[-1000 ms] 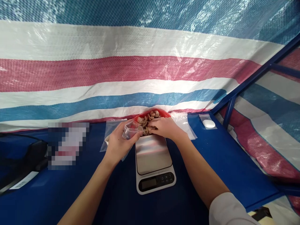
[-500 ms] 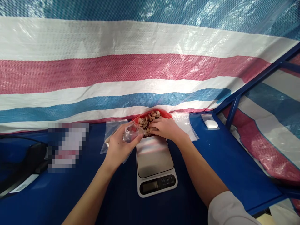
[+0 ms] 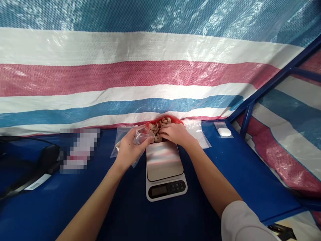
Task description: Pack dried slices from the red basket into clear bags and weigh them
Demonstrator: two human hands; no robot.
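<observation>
A clear plastic cup (image 3: 141, 135) is gripped, tilted, in my left hand (image 3: 129, 149), beside the near left edge of a red container (image 3: 179, 121). Brown and beige dried-looking chunks (image 3: 157, 137) fill that container, their exact kind unclear. My right hand (image 3: 177, 134) reaches in from the right, fingers bent together among the chunks. Its fingertips are partly hidden, so what they pinch cannot be made out. Just in front of the container lies a white kitchen scale (image 3: 165, 165) with a shiny steel plate and a dark display. Nothing rests on the visible part of the plate.
Clear plastic bags (image 3: 122, 131) lie under and behind my left hand, others (image 3: 200, 134) right of the container. A white rounded object (image 3: 224, 132) sits on a small bag. At left is a black device (image 3: 47, 160). Striped sheeting (image 3: 150, 75) and a blue frame (image 3: 268, 82) bound the table.
The camera view has shifted slightly. My left hand keeps its hold on the cup close to the container, and my right hand stays among the chunks with only small finger movement.
</observation>
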